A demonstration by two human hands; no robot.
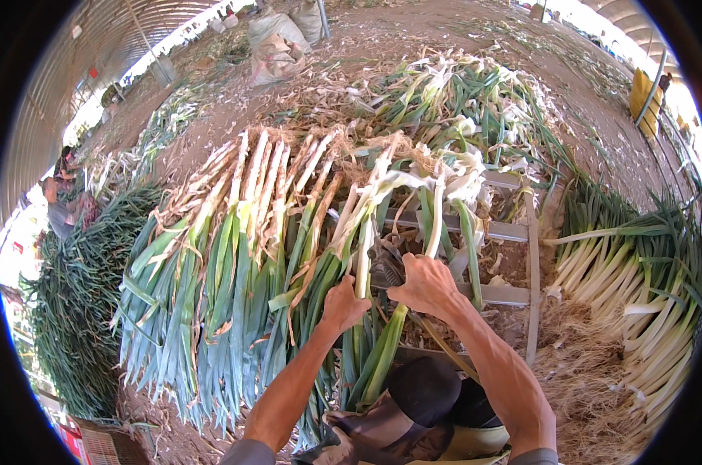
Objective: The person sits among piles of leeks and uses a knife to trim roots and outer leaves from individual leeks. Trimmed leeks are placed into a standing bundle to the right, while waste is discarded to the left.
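Observation:
My right hand is closed around a peeled long green onion. Its white stalk points away from me, and its green leaves run down toward my knees. Just to the left, my left hand grips another green onion stalk, thumb across it, with pale loose skin near its upper end. Between the hands lies a dark ribbed object, partly hidden, whose kind I cannot tell. Unpeeled green onions with brown, dry outer skins lie in a row on the left, roots facing away.
A metal rack supports the work. Peeled green onions are heaped at right, leafy ones at far left. Behind the rack rises a pile of stripped leaves. Sacks stand farther back. A person sits at left.

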